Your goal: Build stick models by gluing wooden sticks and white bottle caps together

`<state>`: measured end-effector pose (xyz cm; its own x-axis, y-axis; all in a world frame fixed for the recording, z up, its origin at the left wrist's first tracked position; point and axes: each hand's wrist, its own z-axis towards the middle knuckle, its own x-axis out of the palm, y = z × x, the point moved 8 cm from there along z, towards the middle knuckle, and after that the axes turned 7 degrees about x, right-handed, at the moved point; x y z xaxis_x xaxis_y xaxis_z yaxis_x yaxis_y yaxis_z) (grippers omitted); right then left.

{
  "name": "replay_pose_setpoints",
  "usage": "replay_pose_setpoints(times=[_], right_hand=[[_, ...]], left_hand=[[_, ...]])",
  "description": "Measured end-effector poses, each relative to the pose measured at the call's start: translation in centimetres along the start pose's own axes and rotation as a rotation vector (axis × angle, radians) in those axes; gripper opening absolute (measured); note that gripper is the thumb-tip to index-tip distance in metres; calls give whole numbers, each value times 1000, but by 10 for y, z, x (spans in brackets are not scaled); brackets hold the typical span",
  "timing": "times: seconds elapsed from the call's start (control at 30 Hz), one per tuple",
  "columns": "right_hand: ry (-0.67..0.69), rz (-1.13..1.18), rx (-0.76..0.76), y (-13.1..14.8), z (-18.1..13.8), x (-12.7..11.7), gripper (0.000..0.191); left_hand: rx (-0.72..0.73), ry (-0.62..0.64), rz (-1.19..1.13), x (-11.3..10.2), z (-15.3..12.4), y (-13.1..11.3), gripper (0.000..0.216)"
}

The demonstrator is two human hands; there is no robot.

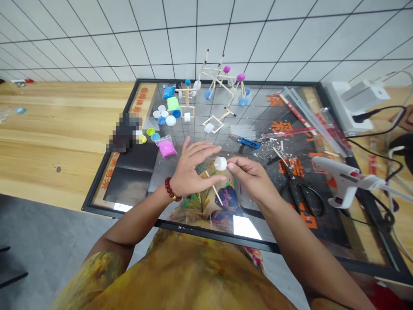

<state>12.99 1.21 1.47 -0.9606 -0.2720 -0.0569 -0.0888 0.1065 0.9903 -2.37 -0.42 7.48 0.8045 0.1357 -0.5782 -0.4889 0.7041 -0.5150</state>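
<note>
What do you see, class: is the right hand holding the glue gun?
No, the right hand holds a small white cylinder, while the glue gun lies apart to its right.

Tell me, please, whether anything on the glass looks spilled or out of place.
Yes, a little: white crumbs and short stick bits lie scattered over the glass near the blue snips and the scissors, perhaps unswept trimmings. Nothing else clearly stands out.
</note>
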Motion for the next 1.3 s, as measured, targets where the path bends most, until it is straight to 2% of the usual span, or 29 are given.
replay_pose_setpoints(times=[0.1,0.2,0.33,0.43,0.6,0.7,0.9,1.1,1.2,1.3], right_hand=[[1,-70,-39,5,-1,2,34],[-2,-115,-98,9,-2,1,28],[-37,-114,-131,9,-1,-1,23],[-56,-81,-102,2,-1,0,28],[23,-12,14,-14,0,9,37],[48,11,40,-15,0,10,39],[-36,-23,-72,-1,1,4,34],[-55,-26,-118,0,1,2,26],[-56,22,-81,-3,2,2,27],[-20,102,11,-10,2,5,31]], left_hand=[[-18,19,-43,5,-2,2,35],[-5,-30,-42,4,-2,2,21],[-14,-53,8,3,-3,1,22],[1,-47,62,2,-2,-2,19],[45,-64,105,0,-2,-7,16],[21,-62,99,0,-2,-6,16],[9,-56,79,1,-2,-6,14],[24,-81,85,-1,-2,-7,14],[41,-102,76,-2,-2,-9,14],[26,-65,88,0,-1,-8,14]])
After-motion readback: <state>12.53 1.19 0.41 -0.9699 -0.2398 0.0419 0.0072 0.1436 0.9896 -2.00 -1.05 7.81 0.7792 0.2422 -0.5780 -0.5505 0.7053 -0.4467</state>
